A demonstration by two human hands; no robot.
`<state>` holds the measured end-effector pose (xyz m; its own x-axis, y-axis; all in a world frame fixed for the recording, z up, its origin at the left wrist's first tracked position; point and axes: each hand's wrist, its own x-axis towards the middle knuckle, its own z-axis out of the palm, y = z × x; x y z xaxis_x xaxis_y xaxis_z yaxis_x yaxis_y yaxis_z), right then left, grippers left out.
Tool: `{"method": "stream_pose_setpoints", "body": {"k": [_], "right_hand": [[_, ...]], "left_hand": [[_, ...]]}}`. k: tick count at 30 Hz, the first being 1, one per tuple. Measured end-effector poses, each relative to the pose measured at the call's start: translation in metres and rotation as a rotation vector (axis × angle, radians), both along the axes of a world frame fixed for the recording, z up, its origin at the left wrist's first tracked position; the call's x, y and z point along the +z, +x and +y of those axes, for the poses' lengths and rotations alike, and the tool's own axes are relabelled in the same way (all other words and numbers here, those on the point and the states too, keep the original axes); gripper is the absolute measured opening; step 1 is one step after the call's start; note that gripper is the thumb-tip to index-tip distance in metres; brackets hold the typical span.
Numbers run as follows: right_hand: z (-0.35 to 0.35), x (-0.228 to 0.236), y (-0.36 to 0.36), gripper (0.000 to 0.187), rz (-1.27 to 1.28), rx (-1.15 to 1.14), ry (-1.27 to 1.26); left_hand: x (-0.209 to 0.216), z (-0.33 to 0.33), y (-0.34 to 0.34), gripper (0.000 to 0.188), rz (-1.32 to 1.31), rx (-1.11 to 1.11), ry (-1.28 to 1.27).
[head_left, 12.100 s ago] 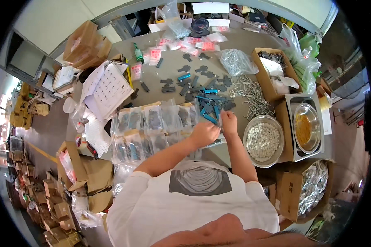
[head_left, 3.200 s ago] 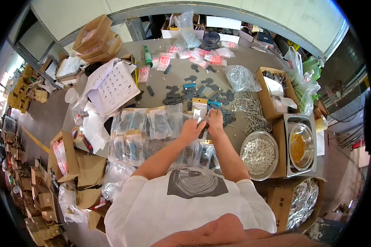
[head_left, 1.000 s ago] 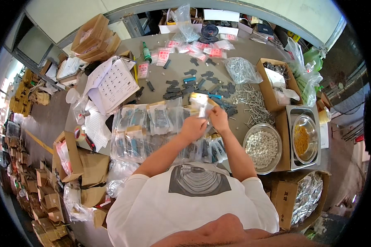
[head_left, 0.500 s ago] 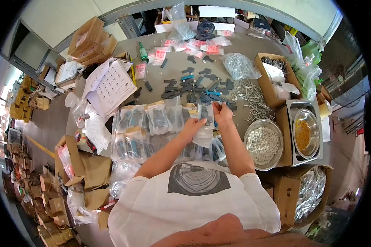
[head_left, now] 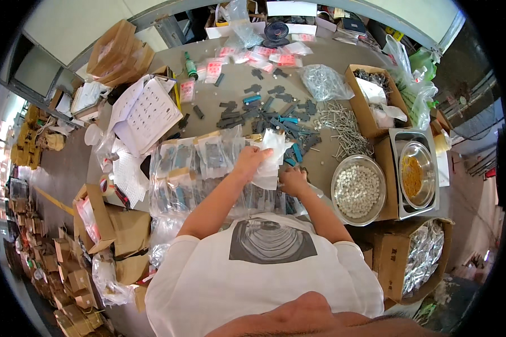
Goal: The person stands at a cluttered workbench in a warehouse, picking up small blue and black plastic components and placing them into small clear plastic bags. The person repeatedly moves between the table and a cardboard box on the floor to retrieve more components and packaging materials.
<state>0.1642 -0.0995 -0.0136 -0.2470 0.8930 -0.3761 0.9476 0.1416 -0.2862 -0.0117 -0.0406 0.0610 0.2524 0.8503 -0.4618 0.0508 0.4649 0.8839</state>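
Observation:
My left hand [head_left: 249,162] is closed on a whitish plastic bag [head_left: 272,150], which stands up above the packed bags. What is inside the bag does not show clearly. To its right and nearer to me, my right hand [head_left: 294,181] is low over the right end of the packed bags, fingers curled; whatever they grip is hidden. Clear bags [head_left: 180,174] filled with dark and blue parts lie in rows left of my hands. Just beyond the hands, loose dark grey and blue plastic parts [head_left: 256,115] are heaped on the table.
Right of my hands are a steel bowl of white plugs [head_left: 358,188], a pile of screws [head_left: 343,129] and a bowl of yellow pieces [head_left: 416,175]. A bag of screws [head_left: 325,82] and a small fan [head_left: 276,33] stand farther back. Printed sheets [head_left: 149,115] lie left.
My right hand has let go of the bag's top and dropped toward me, beside the packed bags. My left hand has shifted slightly left and up, still with the bag.

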Motion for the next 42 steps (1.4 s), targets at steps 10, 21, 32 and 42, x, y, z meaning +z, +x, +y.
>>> {"method": "stream_pose_setpoints", "body": {"k": [10, 21, 32, 42], "right_hand": [[0.028, -0.048, -0.001, 0.024, 0.195, -0.027, -0.165], [0.008, 0.011, 0.023, 0.025, 0.443, 0.29, -0.22], [0.024, 0.056, 0.053, 0.02, 0.896, -0.169, -0.272], [0.035, 0.082, 0.018, 0.021, 0.681, -0.14, 0.312]], "left_hand": [[0.012, -0.011, 0.001, 0.014, 0.167, -0.06, 0.548], [-0.011, -0.008, -0.01, 0.019, 0.604, -0.255, 0.892], [-0.005, -0.015, 0.007, 0.032, 0.465, -0.676, 0.851], [-0.022, -0.015, 0.023, 0.031, 0.546, -0.451, 1.079]]}}
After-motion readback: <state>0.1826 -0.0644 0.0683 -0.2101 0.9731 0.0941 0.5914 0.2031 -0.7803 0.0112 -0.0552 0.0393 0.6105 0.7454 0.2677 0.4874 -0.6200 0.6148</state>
